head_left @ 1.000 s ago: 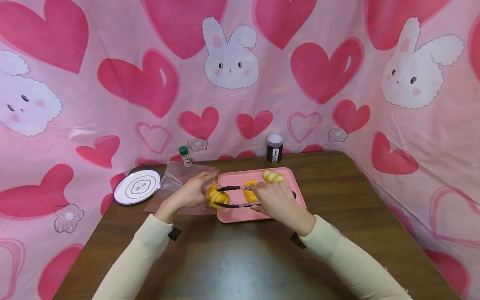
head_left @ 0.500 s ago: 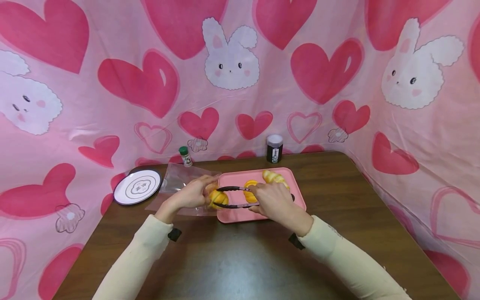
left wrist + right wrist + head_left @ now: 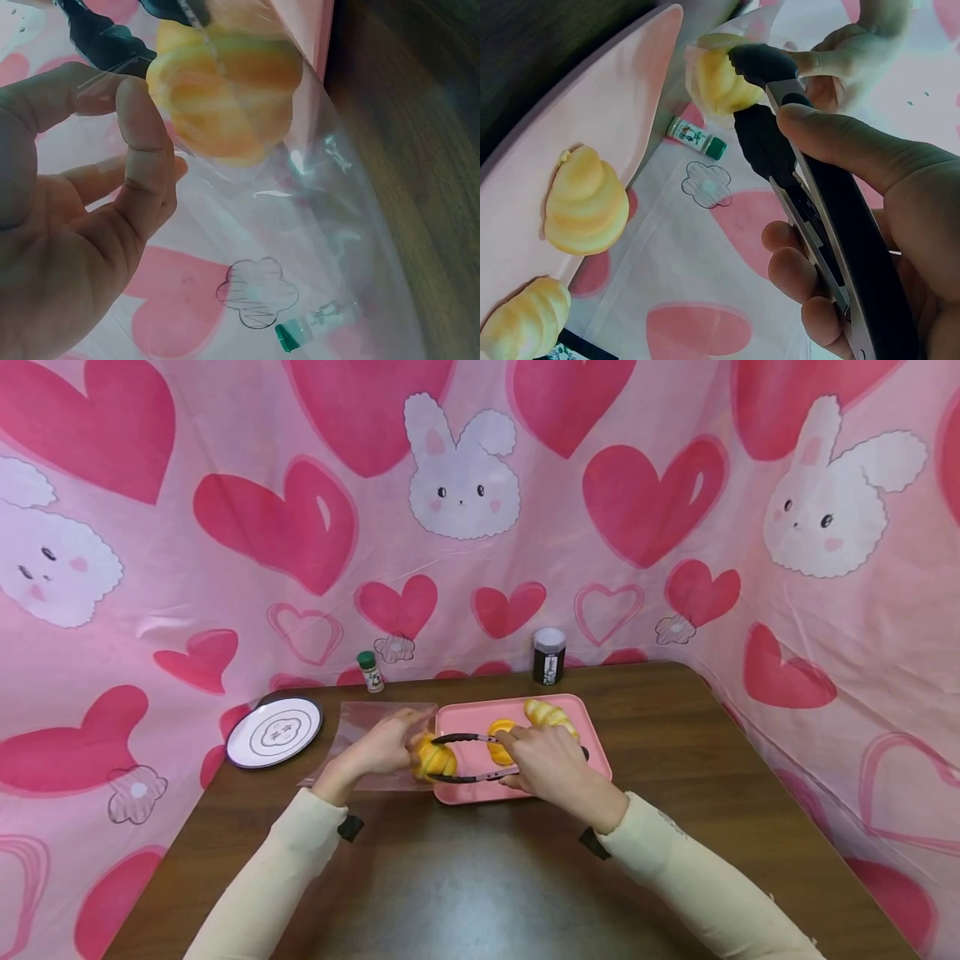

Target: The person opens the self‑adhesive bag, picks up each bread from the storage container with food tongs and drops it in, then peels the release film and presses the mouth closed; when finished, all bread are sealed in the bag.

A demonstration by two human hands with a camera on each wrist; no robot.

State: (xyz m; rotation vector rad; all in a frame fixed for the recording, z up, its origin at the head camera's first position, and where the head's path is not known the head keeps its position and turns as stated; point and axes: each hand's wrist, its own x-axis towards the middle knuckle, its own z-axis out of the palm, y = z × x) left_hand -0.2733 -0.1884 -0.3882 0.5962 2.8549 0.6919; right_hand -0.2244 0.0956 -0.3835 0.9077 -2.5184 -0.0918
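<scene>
My left hand (image 3: 375, 747) pinches the edge of a clear plastic bag (image 3: 363, 718) between thumb and index finger. A golden bread roll (image 3: 432, 758) is at the bag's mouth, seen through the film (image 3: 247, 202) in the left wrist view. Black-tipped tongs (image 3: 468, 737) are gripped by my right hand (image 3: 551, 768), and their tips lie on either side of the roll. In the right wrist view the thumb presses one tong arm while the fingers curl round the other. Whether both tips touch the roll is unclear.
A pink tray (image 3: 468, 714) bears an orange-yellow roll (image 3: 497, 747) and a paler roll (image 3: 547, 712). Left of the bag lies a white plate (image 3: 273, 733). Behind stand a green-capped shaker (image 3: 371, 672) and a dark jar (image 3: 550, 657), near the patterned cloth backdrop.
The bread roll has shifted slightly left, deeper toward the bag, and the tong tips stand a little wider apart. The bag's far edge lies lower and flatter. Both hands have barely moved.
</scene>
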